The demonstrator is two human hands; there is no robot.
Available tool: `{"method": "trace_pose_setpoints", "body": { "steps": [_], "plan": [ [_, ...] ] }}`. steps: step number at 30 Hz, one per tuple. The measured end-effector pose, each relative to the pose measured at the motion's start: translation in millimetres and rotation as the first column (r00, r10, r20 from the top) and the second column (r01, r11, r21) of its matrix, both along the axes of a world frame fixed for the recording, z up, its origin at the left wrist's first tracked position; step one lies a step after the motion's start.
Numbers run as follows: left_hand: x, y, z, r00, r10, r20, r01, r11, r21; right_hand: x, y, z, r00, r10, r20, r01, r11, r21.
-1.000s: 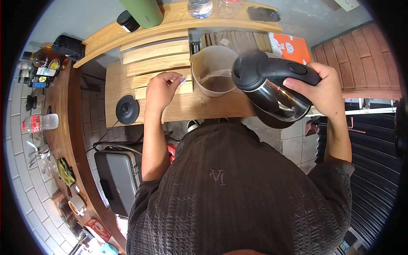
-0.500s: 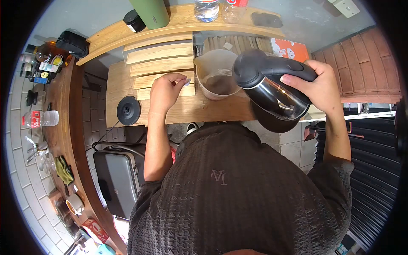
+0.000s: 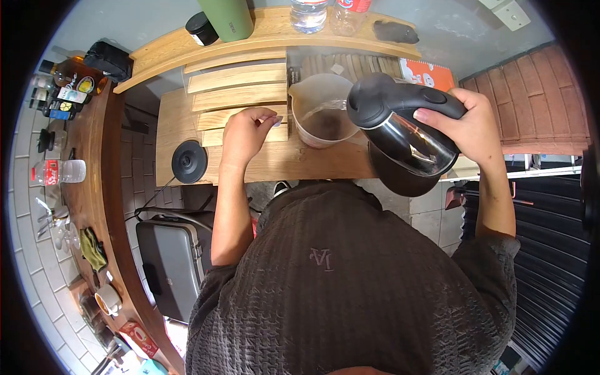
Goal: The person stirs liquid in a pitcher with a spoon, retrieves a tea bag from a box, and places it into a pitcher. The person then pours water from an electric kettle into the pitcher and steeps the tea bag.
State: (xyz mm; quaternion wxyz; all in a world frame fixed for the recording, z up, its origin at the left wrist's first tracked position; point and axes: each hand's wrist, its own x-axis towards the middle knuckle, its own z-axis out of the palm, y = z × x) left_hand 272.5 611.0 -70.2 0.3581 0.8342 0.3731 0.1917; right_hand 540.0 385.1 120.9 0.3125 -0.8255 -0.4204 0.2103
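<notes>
My right hand (image 3: 465,128) is wrapped round the handle of a black kettle (image 3: 406,134), which is tilted with its spout over a translucent pitcher (image 3: 306,128). Water runs from the spout into the pitcher, which stands on the wooden table (image 3: 281,164). My left hand (image 3: 247,134) is closed in a pinch on a small whitish piece, left of the pitcher and above the wooden slats (image 3: 237,97). What that piece is cannot be made out. The round black kettle base (image 3: 189,162) lies at the table's left end.
A shelf (image 3: 265,28) behind carries a green bottle (image 3: 230,19), a black jar (image 3: 201,29) and clear bottles. An orange notebook (image 3: 428,74) and a row of books are behind the pitcher. The left counter (image 3: 94,187) holds bottles and a cup (image 3: 107,300). A grey case (image 3: 169,265) stands below.
The view has shifted slightly, so the table things appear a little further right. The kettle stays tilted in my right hand, and the stream into the pitcher shows more clearly now.
</notes>
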Motion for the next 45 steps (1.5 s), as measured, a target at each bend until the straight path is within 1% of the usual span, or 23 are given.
{"method": "trace_pose_setpoints", "body": {
  "steps": [8, 10, 15, 20, 22, 29, 31, 34, 38, 40, 43, 44, 45],
  "plan": [
    [0.6, 1.0, 2.3, 1.0, 0.0, -0.026, 0.0, 1.0, 0.012, -3.4, -4.1, 6.6, 0.999, 0.033, -0.013, -0.033, 0.999, -0.041],
    [0.9, 0.0, 3.1, 0.999, -0.001, -0.034, 0.001, 1.0, 0.011, -1.8, -5.8, 5.8, 0.998, 0.059, 0.027, -0.057, 0.997, -0.048],
    [0.2, 0.1, 2.8, 1.0, -0.018, -0.002, 0.018, 1.0, 0.019, -4.3, -7.1, 8.5, 0.997, 0.073, 0.036, -0.071, 0.996, -0.061],
    [-0.4, -1.1, 4.9, 1.0, -0.017, -0.009, 0.017, 1.0, 0.012, -4.3, -4.9, 10.0, 0.992, 0.106, 0.068, -0.1, 0.991, -0.084],
    [-0.3, -1.6, 4.8, 1.0, -0.015, -0.011, 0.016, 1.0, 0.013, -4.2, -4.3, 9.1, 0.991, 0.123, 0.052, -0.122, 0.992, -0.017],
    [-1.0, -1.8, 1.9, 1.0, -0.016, 0.004, 0.016, 1.0, 0.005, -7.0, 1.6, 13.5, 0.987, 0.149, 0.06, -0.148, 0.989, -0.022],
    [-0.8, -2.5, 2.7, 1.0, -0.014, 0.005, 0.014, 1.0, 0.002, -7.5, 3.0, 12.6, 0.984, 0.164, 0.072, -0.166, 0.986, 0.023],
    [-0.2, -3.6, 5.0, 1.0, -0.013, -0.018, 0.013, 1.0, 0.009, -4.6, 5.1, 13.4, 0.976, 0.198, 0.087, -0.201, 0.979, 0.026],
    [-0.6, -2.6, 1.6, 1.0, -0.012, -0.005, 0.012, 1.0, 0.004, -2.2, 8.8, 13.4, 0.975, 0.211, 0.074, -0.214, 0.976, 0.032],
    [-0.7, -3.3, 1.5, 1.0, -0.01, -0.005, 0.01, 1.0, 0.011, 0.3, 9.8, 11.6, 0.96, 0.233, 0.157, -0.244, 0.968, 0.053],
    [-0.6, -3.4, 0.6, 1.0, 0.001, 0.002, -0.001, 1.0, 0.008, -0.9, 13.1, 16.8, 0.952, 0.251, 0.174, -0.262, 0.964, 0.046],
    [-0.8, -3.2, -0.7, 1.0, 0.005, 0.0, -0.005, 1.0, -0.003, -0.6, 13.6, 16.8, 0.952, 0.253, 0.175, -0.264, 0.963, 0.047],
    [-0.9, -3.1, -1.3, 1.0, 0.008, -0.002, -0.008, 1.0, -0.014, 0.0, 14.3, 16.7, 0.962, 0.241, 0.128, -0.248, 0.968, 0.043]
  ]
}}
